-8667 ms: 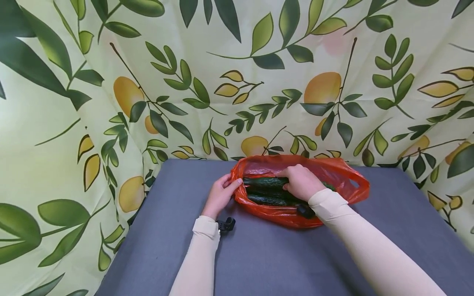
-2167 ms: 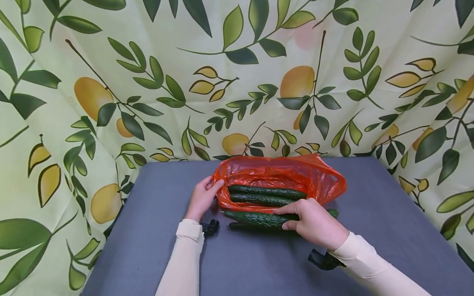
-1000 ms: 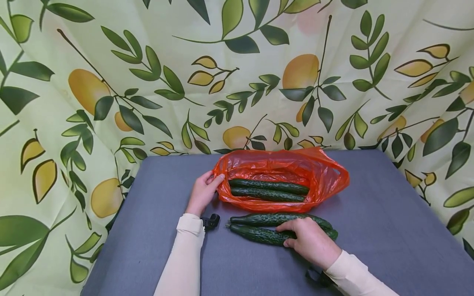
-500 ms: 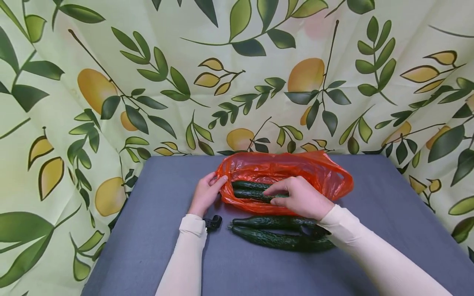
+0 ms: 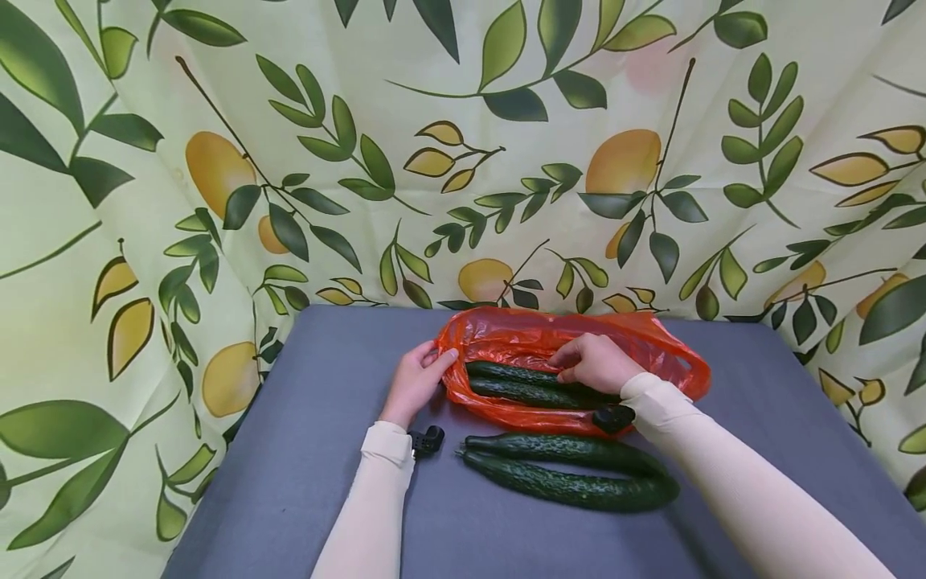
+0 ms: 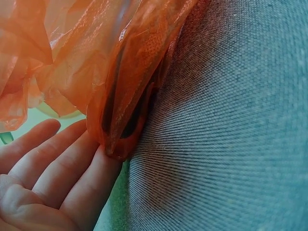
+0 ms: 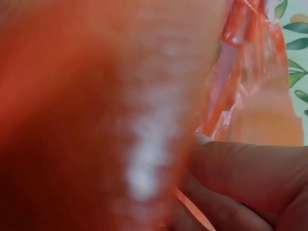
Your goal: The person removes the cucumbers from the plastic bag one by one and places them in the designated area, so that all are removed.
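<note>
An orange-red plastic bag [image 5: 499, 412] lies with its mouth spread wide. Two dark green, bumpy cucumbers are inside, a far cucumber [image 5: 506, 371] and a near cucumber [image 5: 517, 391]. My left hand [image 5: 412, 384] pinches the bag's left rim, thumb on top; in the left wrist view its fingers [image 6: 65, 171] extend behind the plastic. Reaching into the bag, my right hand [image 5: 596, 363] has fingertips at the far cucumber's far side and thumb at its near side. The cucumbers' right ends are hidden under this hand. Bag plastic blurs much of the right wrist view.
On the grey table [image 5: 347, 498], in front of the bag, lie two more cucumbers, one behind [image 5: 557, 447] and one nearer me [image 5: 571, 486], converging at the right. A leaf-patterned cloth [image 5: 434, 96] hangs behind. Black wrist cameras sit by both cuffs.
Two cucumbers have come out of the bag onto the table in front. My right hand has let go of them and moved back into the bag. The left hand keeps hold of the rim.
</note>
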Available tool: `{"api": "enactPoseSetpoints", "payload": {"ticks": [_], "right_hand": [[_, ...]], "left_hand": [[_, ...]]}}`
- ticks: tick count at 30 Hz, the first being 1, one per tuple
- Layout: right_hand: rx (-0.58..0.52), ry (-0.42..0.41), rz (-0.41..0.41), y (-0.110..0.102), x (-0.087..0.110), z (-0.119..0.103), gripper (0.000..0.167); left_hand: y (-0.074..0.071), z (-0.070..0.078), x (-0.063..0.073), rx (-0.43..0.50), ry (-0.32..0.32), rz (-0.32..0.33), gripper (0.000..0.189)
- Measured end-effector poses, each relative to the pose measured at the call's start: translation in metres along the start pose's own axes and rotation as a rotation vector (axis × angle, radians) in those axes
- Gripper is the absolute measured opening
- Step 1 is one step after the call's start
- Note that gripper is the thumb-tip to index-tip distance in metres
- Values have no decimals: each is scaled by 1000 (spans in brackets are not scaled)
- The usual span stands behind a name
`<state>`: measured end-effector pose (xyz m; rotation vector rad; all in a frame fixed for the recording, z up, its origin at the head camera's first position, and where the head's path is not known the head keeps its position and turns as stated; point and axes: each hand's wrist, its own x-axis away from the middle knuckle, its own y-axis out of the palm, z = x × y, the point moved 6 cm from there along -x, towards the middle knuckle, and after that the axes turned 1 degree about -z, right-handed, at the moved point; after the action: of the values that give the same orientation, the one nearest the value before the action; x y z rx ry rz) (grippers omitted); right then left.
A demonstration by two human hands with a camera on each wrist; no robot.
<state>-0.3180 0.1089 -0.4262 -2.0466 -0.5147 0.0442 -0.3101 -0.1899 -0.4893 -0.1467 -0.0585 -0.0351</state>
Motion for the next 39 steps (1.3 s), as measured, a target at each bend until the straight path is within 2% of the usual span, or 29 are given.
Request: {"api": "enactPoseSetpoints", "payload": {"ticks": [9,19,29,39], "right_hand": [[-48,42,-32,13,-5,11,29],[-62,59,-30,15,-7,13,30],[-24,-11,-22,12,-8,7,28],[33,-64,69,-3,-6,-9,25]], "left_hand": [[1,1,0,-4,9,3,57],[1,4,3,8,8,4,57],[2,1,2,16,9,1,56],[0,0,-1,4,-5,-1,57]]}}
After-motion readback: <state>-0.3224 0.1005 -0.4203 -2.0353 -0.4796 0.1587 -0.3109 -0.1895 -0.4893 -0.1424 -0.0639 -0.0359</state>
